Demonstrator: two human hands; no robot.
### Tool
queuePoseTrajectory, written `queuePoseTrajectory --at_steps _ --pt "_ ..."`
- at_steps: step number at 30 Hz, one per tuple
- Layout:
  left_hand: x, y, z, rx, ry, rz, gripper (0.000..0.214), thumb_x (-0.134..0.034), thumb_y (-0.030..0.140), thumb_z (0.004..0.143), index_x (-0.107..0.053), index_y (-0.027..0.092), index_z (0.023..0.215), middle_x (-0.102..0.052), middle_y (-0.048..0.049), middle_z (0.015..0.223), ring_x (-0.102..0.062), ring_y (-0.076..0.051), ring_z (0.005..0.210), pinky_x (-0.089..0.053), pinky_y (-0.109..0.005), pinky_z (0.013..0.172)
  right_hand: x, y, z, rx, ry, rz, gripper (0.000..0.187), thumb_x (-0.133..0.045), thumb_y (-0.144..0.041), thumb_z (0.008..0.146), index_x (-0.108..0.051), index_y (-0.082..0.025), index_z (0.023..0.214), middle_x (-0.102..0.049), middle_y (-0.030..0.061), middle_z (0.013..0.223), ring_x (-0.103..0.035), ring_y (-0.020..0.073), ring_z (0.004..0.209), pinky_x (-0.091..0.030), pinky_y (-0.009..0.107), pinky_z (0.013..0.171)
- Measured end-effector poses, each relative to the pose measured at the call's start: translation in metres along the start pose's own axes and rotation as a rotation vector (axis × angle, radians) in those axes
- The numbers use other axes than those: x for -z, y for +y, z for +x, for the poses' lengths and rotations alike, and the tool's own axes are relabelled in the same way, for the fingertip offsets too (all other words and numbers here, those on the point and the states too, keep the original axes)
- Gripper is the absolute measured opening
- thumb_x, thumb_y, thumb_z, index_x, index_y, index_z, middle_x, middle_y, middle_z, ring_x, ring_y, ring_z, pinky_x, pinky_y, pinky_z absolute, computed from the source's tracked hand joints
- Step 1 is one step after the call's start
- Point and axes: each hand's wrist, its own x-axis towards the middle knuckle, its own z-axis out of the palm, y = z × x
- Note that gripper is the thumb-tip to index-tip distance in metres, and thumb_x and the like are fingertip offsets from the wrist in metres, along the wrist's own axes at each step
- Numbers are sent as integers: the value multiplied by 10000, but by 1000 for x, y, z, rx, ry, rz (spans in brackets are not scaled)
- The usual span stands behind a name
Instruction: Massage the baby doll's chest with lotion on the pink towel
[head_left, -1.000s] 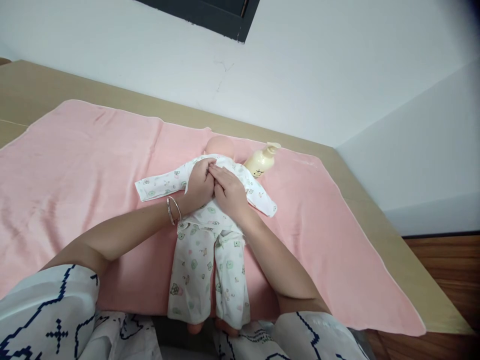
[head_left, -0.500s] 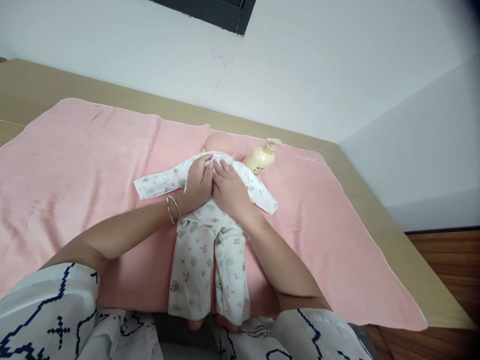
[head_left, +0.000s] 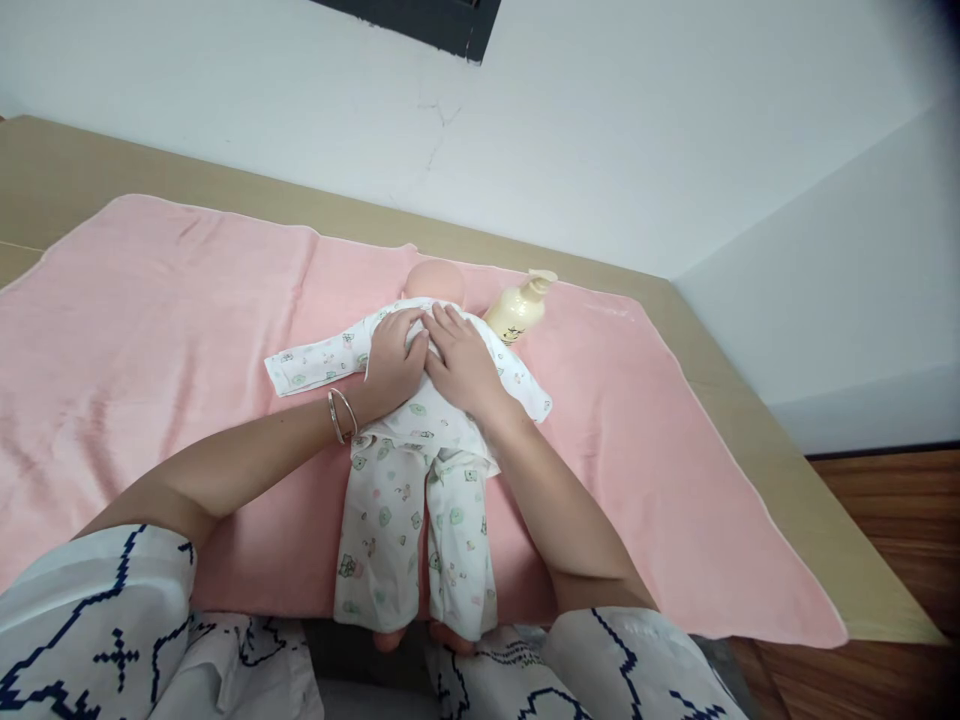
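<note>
A baby doll [head_left: 435, 283] in a white printed shirt and trousers [head_left: 411, 520] lies on a pink towel [head_left: 150, 330], head away from me. My left hand [head_left: 394, 358], with bangles at the wrist, rests on the doll's chest with fingers curled on the shirt fabric near the collar. My right hand [head_left: 465, 362] lies beside it, fingers stretched flat over the shirt. The two hands touch at the middle of the chest. The doll's bare feet [head_left: 420, 640] stick out at the near edge.
A cream pump bottle [head_left: 517, 308] lies on the towel just right of the doll's head. The towel covers a tan tabletop [head_left: 780, 440] against a white wall. Wooden floor [head_left: 892, 560] shows at the right. My patterned sleeves fill the bottom edge.
Both hands have slid a little up the doll's chest toward the collar, and the right hand's fingers have flattened out. The doll and bottle stay in place.
</note>
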Motion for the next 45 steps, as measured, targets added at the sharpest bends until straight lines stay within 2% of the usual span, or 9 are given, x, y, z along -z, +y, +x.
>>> queuePoseTrajectory --at_steps 4,9,13,20,23,28,32,37,45 --pt "-3 -2 1 -10 -7 26 301 -437 266 951 -609 181 1183 -683 -107 1251 -601 -237 1214 -459 -443 1114 5 10 6 -73 13 33 653 -365 -419 1016 -330 -72 1568 -283 141 1668 -223 333 1567 -223 507 1288" --pt "-1 -4 1 13 -11 26 326 -458 271 922 -613 157 1186 -678 -129 1256 -603 -255 1207 -459 -456 1113 6 -28 -18 -252 29 -143 614 -357 -327 1020 -355 -3 1541 -350 271 1607 -332 397 1515 -347 532 1218" --pt "-2 -6 1 5 -18 25 331 -461 246 897 -626 150 1168 -682 -134 1241 -608 -260 1194 -457 -460 1110 10 -34 -22 -147 -2 -165 558 -327 -257 1020 -406 -38 1527 -378 245 1602 -313 377 1529 -309 522 1243" --pt "-3 -11 -1 -65 -15 49 381 -362 277 984 -550 155 1292 -613 -140 1341 -545 -252 1285 -405 -461 1161 26 2 -6 -28 -189 -30 647 -334 -401 1038 -251 -83 1596 -165 193 1693 -85 359 1587 -175 539 1289" --pt "-1 -7 -4 -107 -10 65 399 -368 264 983 -508 147 1338 -549 -153 1380 -499 -252 1320 -384 -453 1177 34 6 -9 -60 -207 27 636 -340 -394 1035 -274 -89 1589 -193 189 1686 -145 316 1586 -227 504 1282" --pt "1 2 -5 -18 -43 219 410 -474 192 872 -546 135 1272 -590 -154 1229 -523 -305 1217 -421 -507 1109 32 10 -9 -140 -66 40 550 -331 -360 1025 -443 -104 1499 -421 196 1591 -360 332 1515 -377 529 1202" --pt "0 -1 0 41 -86 288 376 -499 265 888 -581 126 1227 -605 -178 1240 -528 -338 1209 -421 -537 1098 12 16 -2 -84 51 68 583 -351 -398 1015 -454 -77 1491 -456 188 1573 -370 310 1509 -303 505 1252" --pt "-4 -12 4 -11 -100 310 420 -483 270 895 -568 133 1284 -604 -176 1344 -514 -341 1310 -367 -530 1174 -15 17 1 -158 272 116 538 -373 -335 989 -529 -87 1440 -481 157 1562 -391 264 1502 -237 494 1281" --pt "-1 -24 15 -45 -171 303 459 -462 268 869 -603 141 1286 -612 -159 1393 -509 -331 1363 -341 -542 1209 -24 9 -1 -176 358 165 502 -341 -330 997 -590 -129 1383 -544 136 1515 -445 233 1468 -264 487 1269"
